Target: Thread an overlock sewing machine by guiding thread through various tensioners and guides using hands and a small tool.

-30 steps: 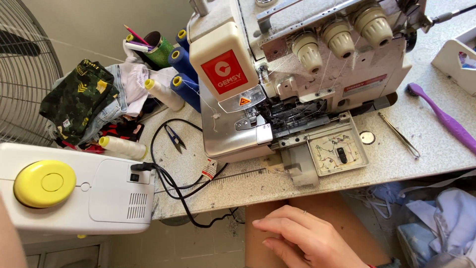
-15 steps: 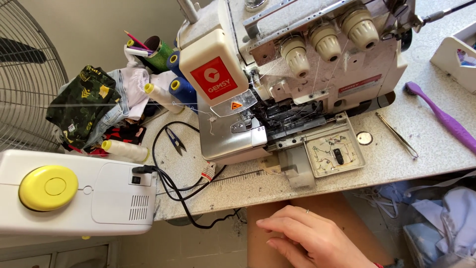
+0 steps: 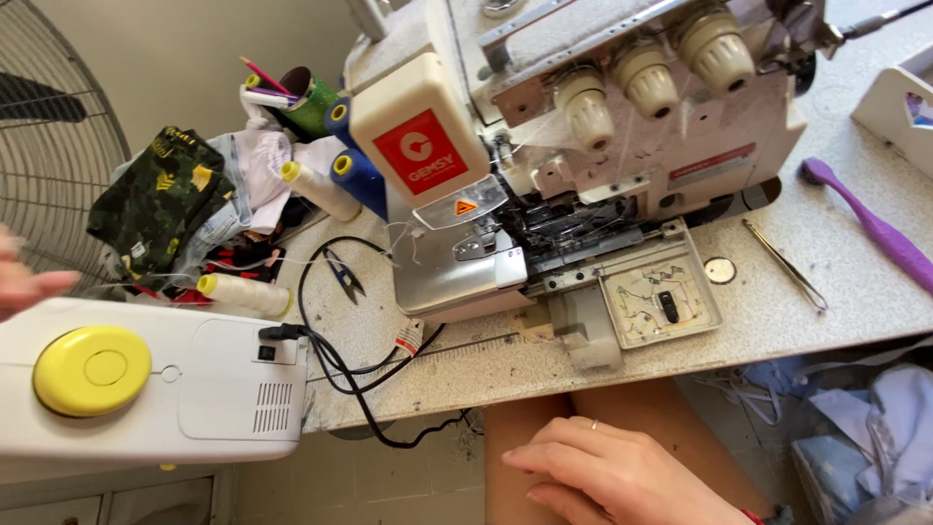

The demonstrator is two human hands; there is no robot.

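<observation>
My right hand (image 3: 622,476) lies flat on my thigh below the table edge, fingers apart and pointing left, a ring on one finger, holding nothing. Only the fingertips of my left hand (image 3: 24,284) show at the far left edge, stretched out just above the white sewing machine (image 3: 224,389) with the yellow round cap (image 3: 92,369). Nothing is seen in them. A white overlock machine (image 3: 583,146) with a red label stands on the speckled table (image 3: 836,301) ahead of me.
Thread cones in white (image 3: 243,292) and blue (image 3: 360,180), small snips (image 3: 345,277) and a black cable (image 3: 330,360) lie left of the overlock. Right of it lie tweezers (image 3: 785,264) and a purple brush (image 3: 875,228). Folded fabric (image 3: 160,199) and a fan grille (image 3: 58,165) stand at left.
The fingertips of my left hand have come into view at the left edge. The view has shifted slightly to the left. My right hand has stayed on my thigh.
</observation>
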